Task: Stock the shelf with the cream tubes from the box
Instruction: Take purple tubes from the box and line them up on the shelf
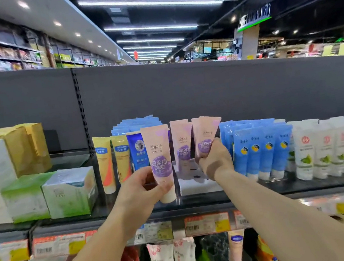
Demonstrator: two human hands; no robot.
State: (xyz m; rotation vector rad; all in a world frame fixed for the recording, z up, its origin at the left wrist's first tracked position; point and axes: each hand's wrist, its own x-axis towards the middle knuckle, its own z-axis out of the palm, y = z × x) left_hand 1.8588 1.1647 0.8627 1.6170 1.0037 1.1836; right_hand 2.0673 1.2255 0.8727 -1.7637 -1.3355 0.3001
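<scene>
Our left hand (141, 189) curls its fingers and thumb round the lower part of a pink cream tube (159, 161) with a purple label, held upright in front of the shelf (199, 203). Our right hand (214, 160) clamps on what look like two more pink tubes (206, 135) pressed together, their flat crimped ends up.

Taking the white display tray (197, 185) on the shelf as our landmark: our right hand is over its right end, and a further pink tube (182, 142) stands in it, between our two hands. Just left of the tray stand a dark blue tube (136, 150) and two yellow tubes (113, 161), with pale blue tubes (136, 123) behind them. Right of the tray stands a row of blue tubes (261, 150), then white tubes (334, 148) beyond. Far left of the tray sit green-and-white boxes (68, 191). Below the tray, price labels (206, 223) line the shelf edge.
</scene>
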